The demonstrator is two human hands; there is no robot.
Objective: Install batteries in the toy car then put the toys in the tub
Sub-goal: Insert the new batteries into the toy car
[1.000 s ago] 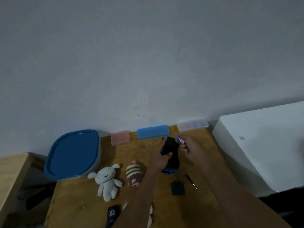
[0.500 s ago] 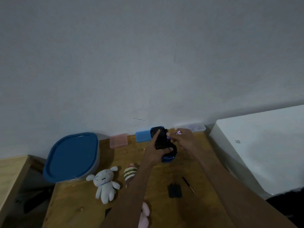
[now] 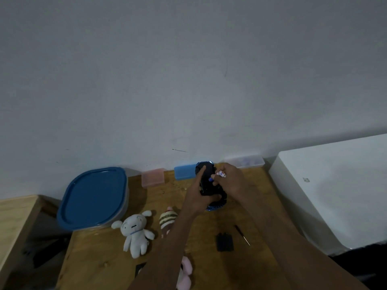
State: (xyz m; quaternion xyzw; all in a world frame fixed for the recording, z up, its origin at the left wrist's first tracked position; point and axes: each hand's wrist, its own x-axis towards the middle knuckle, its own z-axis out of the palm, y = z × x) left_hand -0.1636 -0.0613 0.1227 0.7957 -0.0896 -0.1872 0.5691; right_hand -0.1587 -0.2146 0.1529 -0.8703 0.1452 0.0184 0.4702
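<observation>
Wooden table (image 3: 100, 258) fills the lower half of the frame, bare grey wall (image 3: 188, 70) above it. Left hand (image 3: 198, 197) is closed around the toy car (image 3: 206, 183), holding it belly-up just above the table, centre of frame, forefinger stretched up along its left side. Right hand (image 3: 230, 181) pinches a battery (image 3: 217, 175) between fingertips, its blue end touching the car's underside; remaining fingers curled. Battery cover (image 3: 224, 242), black, lies flat on the table below the hands, with a thin screwdriver (image 3: 241, 234) just right of it. Striped plush (image 3: 167, 220) sits left of the left forearm, white plush dog (image 3: 135, 233) further left, both lying on the table. Pink plush (image 3: 185, 273) is half hidden under the left forearm at bottom edge. Small black item near it, cannot tell what. Tub (image 3: 123, 204) with blue lid (image 3: 92, 195) on stands at the table's left edge. Pink box (image 3: 152, 177), blue box (image 3: 184, 172) and clear box (image 3: 244, 162) line the wall. White appliance (image 3: 335, 185) at right.
</observation>
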